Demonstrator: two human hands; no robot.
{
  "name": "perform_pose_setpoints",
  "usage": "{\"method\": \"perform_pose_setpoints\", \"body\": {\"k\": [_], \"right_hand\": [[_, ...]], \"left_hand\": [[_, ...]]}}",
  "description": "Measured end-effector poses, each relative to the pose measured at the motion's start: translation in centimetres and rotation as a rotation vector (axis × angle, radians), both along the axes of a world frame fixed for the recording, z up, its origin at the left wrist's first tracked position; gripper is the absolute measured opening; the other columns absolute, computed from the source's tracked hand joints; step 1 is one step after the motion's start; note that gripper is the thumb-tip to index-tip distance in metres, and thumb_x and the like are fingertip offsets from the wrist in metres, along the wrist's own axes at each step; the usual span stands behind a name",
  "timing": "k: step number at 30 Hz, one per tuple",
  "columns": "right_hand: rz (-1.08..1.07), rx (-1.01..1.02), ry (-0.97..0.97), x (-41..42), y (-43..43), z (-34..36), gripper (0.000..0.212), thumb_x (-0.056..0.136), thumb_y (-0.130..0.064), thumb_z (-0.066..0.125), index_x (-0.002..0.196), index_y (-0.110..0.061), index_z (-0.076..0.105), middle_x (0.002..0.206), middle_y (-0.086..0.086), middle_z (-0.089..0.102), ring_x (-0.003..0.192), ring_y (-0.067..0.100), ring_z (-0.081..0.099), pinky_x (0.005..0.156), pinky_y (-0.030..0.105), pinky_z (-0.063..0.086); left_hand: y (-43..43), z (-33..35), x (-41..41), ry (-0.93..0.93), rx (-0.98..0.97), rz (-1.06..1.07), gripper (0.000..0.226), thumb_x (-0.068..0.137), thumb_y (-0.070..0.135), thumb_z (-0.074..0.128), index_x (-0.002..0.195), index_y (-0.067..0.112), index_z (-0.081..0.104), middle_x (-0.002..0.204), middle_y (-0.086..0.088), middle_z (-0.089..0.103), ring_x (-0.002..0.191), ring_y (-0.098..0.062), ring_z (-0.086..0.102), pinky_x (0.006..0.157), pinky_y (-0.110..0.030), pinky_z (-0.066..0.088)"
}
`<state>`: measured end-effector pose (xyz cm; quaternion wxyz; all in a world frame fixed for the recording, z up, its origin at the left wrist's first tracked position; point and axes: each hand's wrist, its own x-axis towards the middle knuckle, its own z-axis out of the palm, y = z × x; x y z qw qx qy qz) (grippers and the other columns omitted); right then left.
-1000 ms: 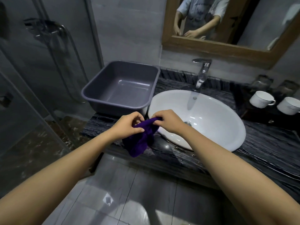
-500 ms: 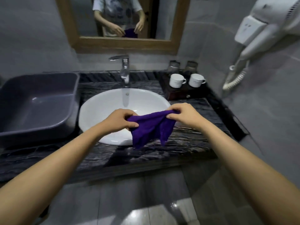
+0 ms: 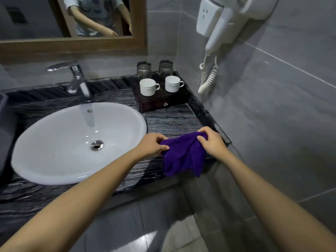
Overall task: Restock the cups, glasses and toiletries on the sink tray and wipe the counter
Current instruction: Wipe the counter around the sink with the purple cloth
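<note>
While the purple cloth (image 3: 183,155) was being held over the basin's near rim a second ago, it is now being gripped by the left hand (image 3: 151,145) and right hand (image 3: 211,142), spread between them above the counter (image 3: 172,119) right of the sink (image 3: 54,142); wiping is probably being started there, near the tray (image 3: 163,102).
</note>
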<state>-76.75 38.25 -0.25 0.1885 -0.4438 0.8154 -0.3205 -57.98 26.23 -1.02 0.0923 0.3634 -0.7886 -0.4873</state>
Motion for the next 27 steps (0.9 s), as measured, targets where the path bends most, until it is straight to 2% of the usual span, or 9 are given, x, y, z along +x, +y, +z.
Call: {"method": "perform_pose_setpoints", "body": {"k": [2, 4, 7, 10, 12, 14, 18, 21, 27], "right_hand": [[-0.024, 0.021, 0.024, -1.6, -0.5, -1.1, 0.015, 0.091, -0.012, 0.052, 0.104, -0.006, 0.058, 0.104, 0.010, 0.063, 0.092, 0.020, 0.054, 0.077, 0.024, 0.035], [-0.054, 0.049, 0.062, -2.6, -1.2, -2.2, 0.016, 0.091, -0.011, 0.051, 0.103, -0.005, 0.058, 0.110, 0.014, 0.061, 0.100, 0.028, 0.057, 0.080, 0.028, 0.039], [-0.038, 0.145, 0.209, -2.7, -2.2, -3.6, 0.031, 0.091, -0.015, 0.052, 0.121, -0.006, 0.052, 0.125, 0.015, 0.050, 0.115, 0.032, 0.050, 0.095, 0.038, 0.041], [0.270, 0.194, 0.459, -1.4, -2.7, -5.6, 0.063, 0.089, -0.032, 0.058, 0.143, -0.015, 0.032, 0.147, 0.011, 0.034, 0.135, 0.030, 0.030, 0.111, 0.042, 0.029], [0.572, 0.284, 0.490, -0.5, -3.8, -8.0, 0.072, 0.089, -0.048, 0.051, 0.149, -0.024, 0.020, 0.158, 0.003, 0.018, 0.145, 0.025, 0.014, 0.119, 0.041, 0.012], [0.744, 0.363, 0.527, 0.4, -4.4, -9.9, 0.075, 0.088, -0.062, 0.038, 0.150, -0.029, 0.010, 0.161, -0.004, 0.004, 0.148, 0.023, -0.001, 0.119, 0.041, -0.003], [0.743, 0.358, 0.581, -0.5, -3.7, -10.4, 0.089, 0.069, -0.077, 0.001, 0.148, -0.037, 0.000, 0.160, -0.010, -0.008, 0.147, 0.022, -0.016, 0.115, 0.043, -0.016], [0.788, 0.328, 0.652, -0.7, -4.4, -10.6, 0.088, 0.070, -0.078, 0.000, 0.148, -0.036, -0.001, 0.155, -0.008, -0.017, 0.144, 0.024, -0.021, 0.114, 0.046, -0.018], [0.779, 0.271, 0.611, 1.4, -6.3, -11.6, 0.082, 0.077, -0.076, 0.006, 0.148, -0.035, 0.003, 0.160, 0.000, -0.005, 0.147, 0.032, -0.010, 0.116, 0.055, -0.010]], "left_hand": [[-0.3, -0.7, -2.0, -0.010, -0.010, 0.036, 0.014, 0.082, 0.006, 0.065, 0.095, 0.004, 0.067, 0.085, -0.007, 0.067, 0.065, -0.011, 0.060, 0.055, -0.016, 0.053], [-1.0, -1.4, -3.5, -0.025, -0.048, 0.076, 0.017, 0.082, 0.006, 0.065, 0.098, 0.006, 0.068, 0.091, -0.009, 0.069, 0.072, -0.014, 0.061, 0.065, -0.025, 0.055], [-2.5, -2.4, -4.4, -0.076, -0.173, 0.106, 0.020, 0.083, 0.010, 0.063, 0.102, 0.009, 0.068, 0.101, -0.012, 0.072, 0.082, -0.014, 0.061, 0.079, -0.025, 0.047], [-4.2, -3.5, -3.3, -0.149, -0.321, 0.085, 0.025, 0.087, 0.013, 0.057, 0.109, 0.007, 0.066, 0.114, -0.010, 0.068, 0.102, -0.023, 0.062, 0.086, -0.023, 0.041], [-6.0, -5.1, -2.2, -0.227, -0.442, 0.042, 0.029, 0.089, 0.013, 0.054, 0.116, 0.006, 0.063, 0.123, -0.012, 0.063, 0.115, -0.028, 0.056, 0.095, -0.029, 0.040], [-7.2, -6.6, -0.4, -0.296, -0.541, -0.008, 0.036, 0.090, 0.013, 0.052, 0.125, 0.004, 0.055, 0.135, -0.015, 0.052, 0.126, -0.030, 0.046, 0.105, -0.032, 0.033], [-8.0, -8.1, 1.4, -0.383, -0.631, -0.122, 0.061, 0.092, 0.034, 0.047, 0.139, -0.001, 0.033, 0.150, -0.020, 0.028, 0.140, -0.036, 0.025, 0.116, -0.036, 0.015], [-9.1, -9.7, 2.3, -0.456, -0.634, -0.191, 0.086, 0.087, 0.065, 0.019, 0.142, 0.000, 0.026, 0.152, -0.021, 0.024, 0.142, -0.036, 0.020, 0.116, -0.044, 0.018], [-9.6, -10.5, 2.4, -0.358, -0.614, -0.144, 0.088, 0.086, 0.066, 0.008, 0.144, 0.001, 0.019, 0.155, -0.015, 0.013, 0.143, -0.024, 0.009, 0.118, -0.037, 0.011]]}}
